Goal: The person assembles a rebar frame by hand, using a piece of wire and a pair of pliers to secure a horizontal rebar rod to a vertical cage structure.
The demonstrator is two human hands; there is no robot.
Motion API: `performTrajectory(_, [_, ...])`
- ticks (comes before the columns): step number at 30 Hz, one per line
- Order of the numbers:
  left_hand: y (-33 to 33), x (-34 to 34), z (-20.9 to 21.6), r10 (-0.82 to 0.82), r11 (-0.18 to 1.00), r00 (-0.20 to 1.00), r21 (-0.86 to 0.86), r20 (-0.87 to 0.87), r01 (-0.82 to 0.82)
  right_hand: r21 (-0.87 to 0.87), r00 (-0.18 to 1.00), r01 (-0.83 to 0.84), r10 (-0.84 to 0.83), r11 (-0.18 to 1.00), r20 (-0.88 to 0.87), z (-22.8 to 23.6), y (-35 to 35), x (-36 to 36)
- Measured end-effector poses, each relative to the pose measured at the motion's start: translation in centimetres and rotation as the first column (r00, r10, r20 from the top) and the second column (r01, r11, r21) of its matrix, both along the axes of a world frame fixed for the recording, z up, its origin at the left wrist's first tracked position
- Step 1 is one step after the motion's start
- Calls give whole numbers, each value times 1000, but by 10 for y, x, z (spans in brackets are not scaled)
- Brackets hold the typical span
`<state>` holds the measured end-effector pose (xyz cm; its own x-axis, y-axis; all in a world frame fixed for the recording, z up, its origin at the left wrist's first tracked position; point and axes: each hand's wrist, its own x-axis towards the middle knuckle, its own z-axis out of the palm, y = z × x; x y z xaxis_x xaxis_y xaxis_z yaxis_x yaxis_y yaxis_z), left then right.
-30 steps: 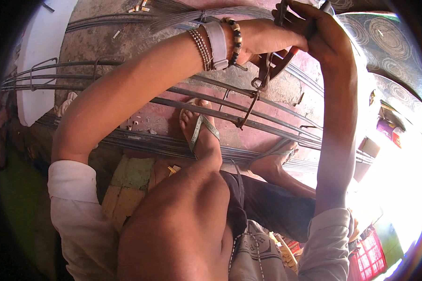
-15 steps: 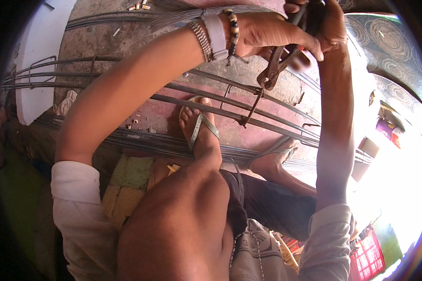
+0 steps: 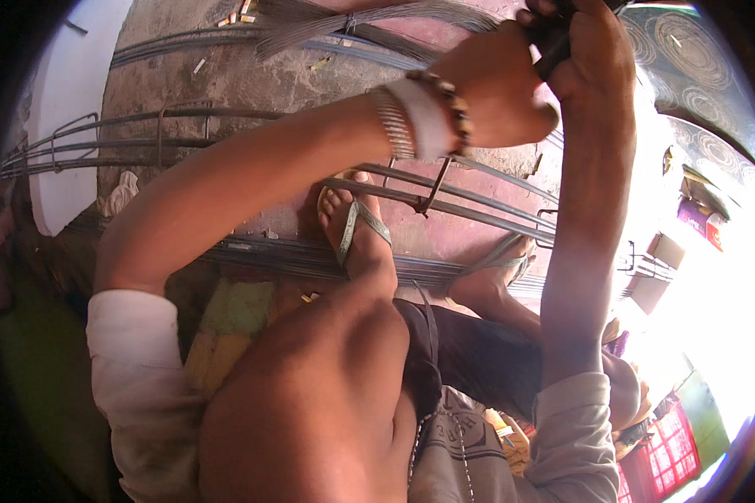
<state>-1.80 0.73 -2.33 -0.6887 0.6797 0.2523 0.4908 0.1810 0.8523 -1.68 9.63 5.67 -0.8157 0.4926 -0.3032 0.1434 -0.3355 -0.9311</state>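
Note:
My right hand is at the top right, closed round the dark handles of a pair of pincers. Their jaws do not show; my left hand covers that side. Close against the tool, my left hand is curled and slightly blurred, its fingers mostly out of sight, so what it grips is hidden. Below my hands runs a long cage of steel reinforcing bars. A bent square stirrup stands on it just under my left wrist. My left forearm crosses over the cage's middle.
A bundle of thin wire lies on the floor at the top. More straight bars run behind my sandalled foot. A white panel stands at the left. Dark patterned cushioning fills the upper right.
My left hand has turned and dropped slightly, its wrist shifting right and down. The pincers' jaws, visible before, are now hidden. My right forearm leans a little further left at the elbow.

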Motion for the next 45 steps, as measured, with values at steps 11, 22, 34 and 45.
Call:
performTrajectory(11, [-5,-12,15,-390,892,340,259,856,371,-410,598,-733,226,543,-769,-38,43,15])
performTrajectory(22, [24,10,29,-457,602,643,-318,615,732,-654,909,-62,-228,754,-349,-46,95,118])
performTrajectory(34, [52,37,5,-500,9,134,-149,856,989,-470,857,344,-476,813,-196,-62,43,214])
performTrajectory(45, [31,39,14,-667,626,744,-520,31,582,-381,764,631,-627,676,152,-31,39,165])
